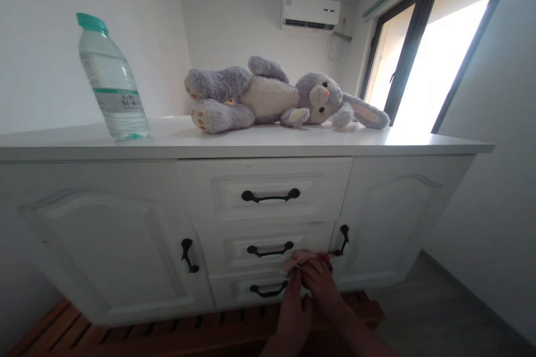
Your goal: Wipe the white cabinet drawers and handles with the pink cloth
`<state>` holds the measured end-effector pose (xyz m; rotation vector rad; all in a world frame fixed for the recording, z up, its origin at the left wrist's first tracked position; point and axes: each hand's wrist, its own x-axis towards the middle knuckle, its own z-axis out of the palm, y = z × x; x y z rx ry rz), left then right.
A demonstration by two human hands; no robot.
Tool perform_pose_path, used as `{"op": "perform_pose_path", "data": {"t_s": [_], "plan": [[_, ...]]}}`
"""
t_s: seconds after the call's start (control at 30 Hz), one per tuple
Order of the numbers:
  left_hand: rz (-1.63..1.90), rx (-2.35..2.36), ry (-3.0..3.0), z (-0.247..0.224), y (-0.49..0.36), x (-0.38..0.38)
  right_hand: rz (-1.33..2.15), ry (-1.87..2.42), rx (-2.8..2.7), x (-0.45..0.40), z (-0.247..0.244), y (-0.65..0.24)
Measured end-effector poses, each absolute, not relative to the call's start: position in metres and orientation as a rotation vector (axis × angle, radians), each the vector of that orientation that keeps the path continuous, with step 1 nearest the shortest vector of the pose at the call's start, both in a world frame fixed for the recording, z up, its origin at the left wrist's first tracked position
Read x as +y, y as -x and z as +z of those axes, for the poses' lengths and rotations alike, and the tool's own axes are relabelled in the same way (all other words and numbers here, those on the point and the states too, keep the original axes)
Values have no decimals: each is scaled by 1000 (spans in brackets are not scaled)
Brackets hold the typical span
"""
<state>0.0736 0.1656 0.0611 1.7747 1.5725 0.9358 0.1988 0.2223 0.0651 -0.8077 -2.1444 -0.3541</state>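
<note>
Head view: 2 hands (319, 279) grasp a soft pinkish item (304, 256) near the lowest handle (268, 293).

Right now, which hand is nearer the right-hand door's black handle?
Right. The right hand is below and left of the handle; the left hand is farther left and lower.

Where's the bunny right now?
In the head view, the bunny lies near the middle of the cabinet top, right of the water bottle and above the top drawer.

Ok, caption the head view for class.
Left hand and right hand at a pink item before white drawers, plush rabbit lying above.
</note>
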Motion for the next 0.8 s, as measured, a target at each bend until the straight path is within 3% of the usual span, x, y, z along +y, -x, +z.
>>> {"op": "perform_pose_path", "data": {"t_s": [0.27,0.4,0.6,0.8], "plan": [[1371,1853,-1431,36,75,141,-301,640,-2291,226,51,-13],[1439,1940,-1372,62,122,134,-279,591,-2330,220,84,42],[1699,1988,-1831,136,119,130,-299,688,-2268,208,186,22],[1326,1997,-2105,151,80,153,-368,821,-2472,213,195,-35]]}}
